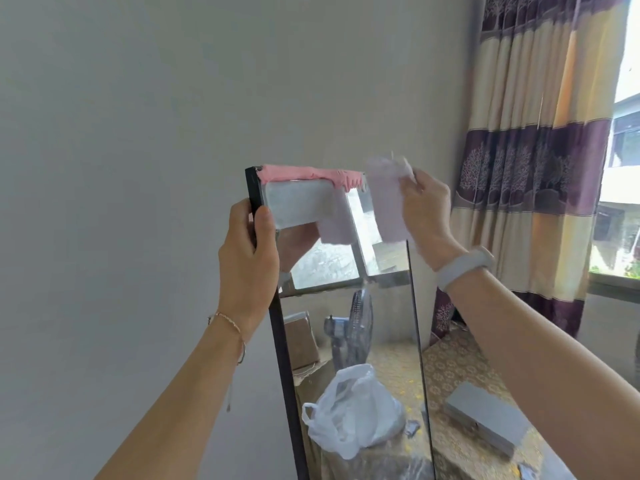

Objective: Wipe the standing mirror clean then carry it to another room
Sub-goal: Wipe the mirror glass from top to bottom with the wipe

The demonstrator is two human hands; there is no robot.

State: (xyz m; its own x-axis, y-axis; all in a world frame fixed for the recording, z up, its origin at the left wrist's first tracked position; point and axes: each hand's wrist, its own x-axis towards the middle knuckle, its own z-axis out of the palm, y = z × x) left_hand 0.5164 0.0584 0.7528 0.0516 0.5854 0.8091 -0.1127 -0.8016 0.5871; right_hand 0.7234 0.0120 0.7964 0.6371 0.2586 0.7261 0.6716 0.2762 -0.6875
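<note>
A tall standing mirror [388, 341] with a thin black frame stands in front of me against a pale wall. Its top edge carries a strip of pink material [298, 174]. My left hand [247, 252] grips the mirror's left frame edge near the top, thumb on the front. My right hand [427, 216] pinches a pale lilac cloth [386, 202] that hangs over the glass at the upper right corner. The glass reflects the cloth, a window, a fan and a white plastic bag.
A striped purple and cream curtain [530, 150] hangs at the right beside a bright window [623, 188]. Behind the mirror at lower right lies a patterned yellow surface [457, 379] with a grey box [485, 415] on it.
</note>
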